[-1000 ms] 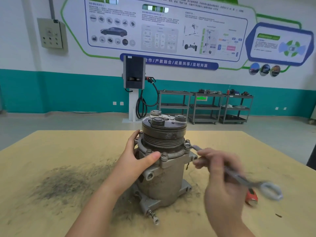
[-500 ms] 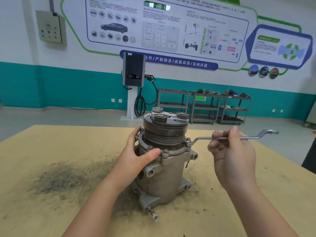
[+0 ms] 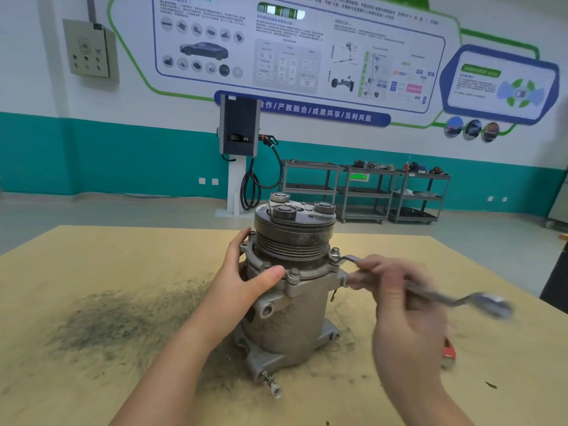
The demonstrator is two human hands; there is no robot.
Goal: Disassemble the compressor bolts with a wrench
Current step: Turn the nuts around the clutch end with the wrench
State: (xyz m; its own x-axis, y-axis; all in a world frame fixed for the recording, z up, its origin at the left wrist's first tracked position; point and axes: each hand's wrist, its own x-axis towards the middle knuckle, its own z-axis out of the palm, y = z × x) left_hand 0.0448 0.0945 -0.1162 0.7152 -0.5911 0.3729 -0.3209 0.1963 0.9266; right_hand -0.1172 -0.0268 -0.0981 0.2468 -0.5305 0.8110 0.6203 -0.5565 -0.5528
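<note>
My right hand (image 3: 399, 305) has its fingers (image 3: 373, 267) curled round the wrench (image 3: 430, 295), blurred mid-swing; its ring end sits on a bolt (image 3: 335, 253) just beyond my fingertips. My left hand (image 3: 242, 281) wraps the compressor (image 3: 292, 302) standing on the desk (image 3: 92, 272), thumb pressed against the flange. If the ring is only part seated it could slip off and round the bolt, sending my knuckles into the housing. If my left hand's hold gives, the compressor may twist or tip.
</note>
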